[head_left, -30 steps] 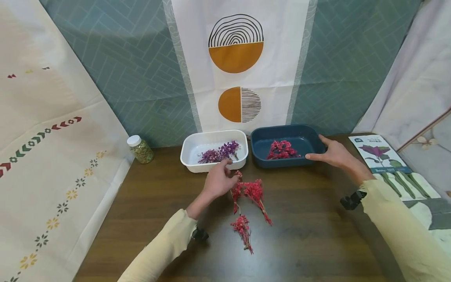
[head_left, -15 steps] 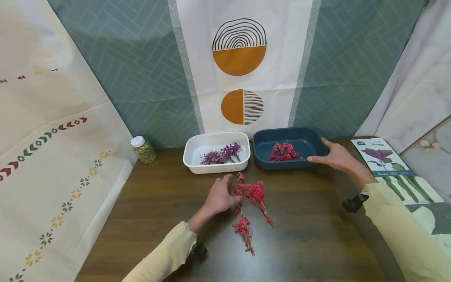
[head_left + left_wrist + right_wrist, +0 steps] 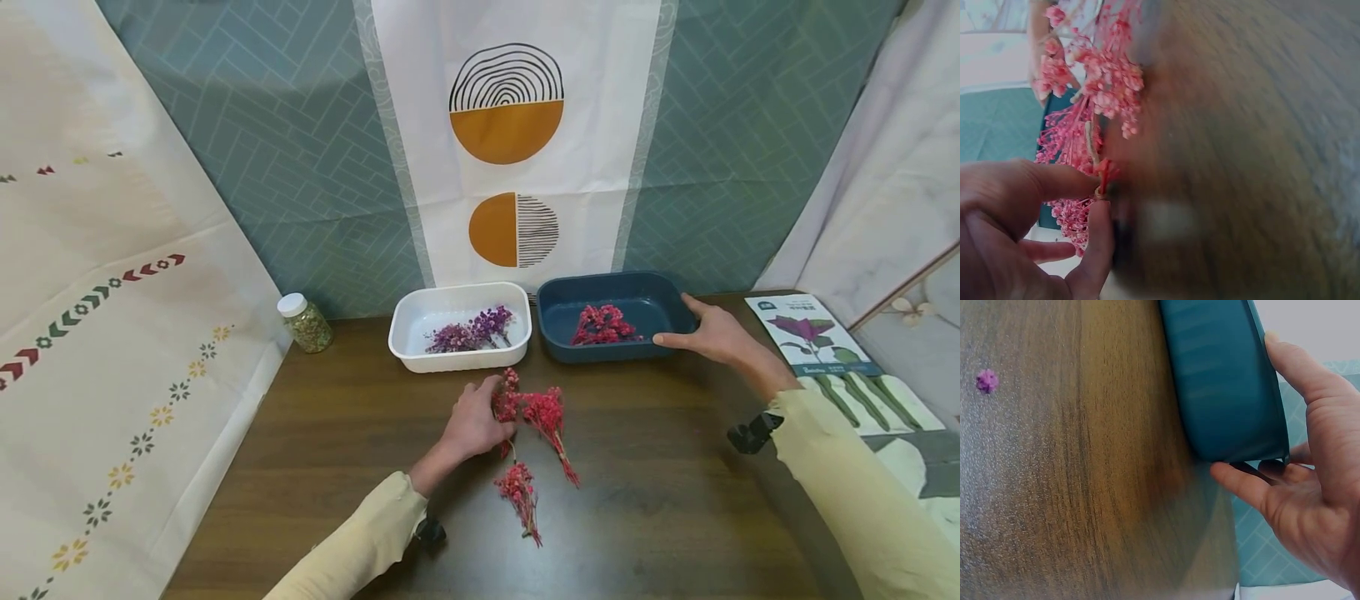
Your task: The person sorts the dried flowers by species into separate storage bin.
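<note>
In the head view, my left hand (image 3: 474, 423) is at the leftmost of three bunches of dried red flowers (image 3: 508, 398) on the table. The left wrist view shows thumb and forefinger pinching a stem (image 3: 1102, 181) of red blossoms. Beside it lies a second red bunch (image 3: 546, 412), and a third red bunch (image 3: 517, 490) lies nearer me. My right hand (image 3: 716, 332) holds the right end of a dark blue tray (image 3: 600, 353), thumb at the rim and fingers around the end wall. Red flowers (image 3: 602, 323) lie inside that tray.
Left of the blue tray stands a white tray (image 3: 457, 362) with purple flowers (image 3: 472, 329). A white-lidded jar (image 3: 305, 323) sits at the back left. At the right lies a printed flower packet (image 3: 813, 333). One purple blossom (image 3: 987, 381) is on the tabletop.
My left hand has drawn back from the white tray's front edge to the leftmost red bunch and now pinches it. The right hand keeps its place on the blue tray.
</note>
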The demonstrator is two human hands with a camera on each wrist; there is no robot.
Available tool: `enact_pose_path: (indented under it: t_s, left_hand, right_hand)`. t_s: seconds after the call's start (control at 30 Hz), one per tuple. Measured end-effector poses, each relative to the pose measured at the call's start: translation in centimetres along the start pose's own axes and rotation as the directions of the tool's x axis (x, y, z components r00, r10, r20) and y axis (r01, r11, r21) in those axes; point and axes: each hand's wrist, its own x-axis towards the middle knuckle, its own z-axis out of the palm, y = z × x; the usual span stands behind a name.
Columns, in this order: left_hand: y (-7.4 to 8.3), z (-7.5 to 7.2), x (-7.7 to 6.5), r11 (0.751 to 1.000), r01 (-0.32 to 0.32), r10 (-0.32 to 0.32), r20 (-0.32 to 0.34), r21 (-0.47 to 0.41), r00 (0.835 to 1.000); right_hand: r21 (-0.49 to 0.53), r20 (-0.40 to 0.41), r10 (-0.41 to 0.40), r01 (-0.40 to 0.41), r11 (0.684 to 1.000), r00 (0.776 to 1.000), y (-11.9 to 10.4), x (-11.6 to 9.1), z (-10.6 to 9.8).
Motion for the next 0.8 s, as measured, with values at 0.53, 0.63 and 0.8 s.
enact_pose_path:
  t_s: [0.53,0.63,0.8]
  left_hand:
    - [-0.49,0.05,0.11,0.997,-0.071,0.072,-0.039,0.020,0.997]
    - [-0.65,-0.10,0.00,0.997,-0.081,0.081,-0.059,0.009,0.995]
    - [-0.89,-0.53,-0.17,0.994,-0.107,0.105,-0.117,-0.007,0.988]
  right_hand:
    - [0.003,0.001,0.000,0.000,1.000,1.000,0.17,-0.01,0.19]
    - [0.000,-0.002,-0.001,0.001,1.000,1.000,0.14,0.02,0.17]
    - [0.002,0.001,0.007,-0.007,1.000,1.000,0.08,0.03,0.12]
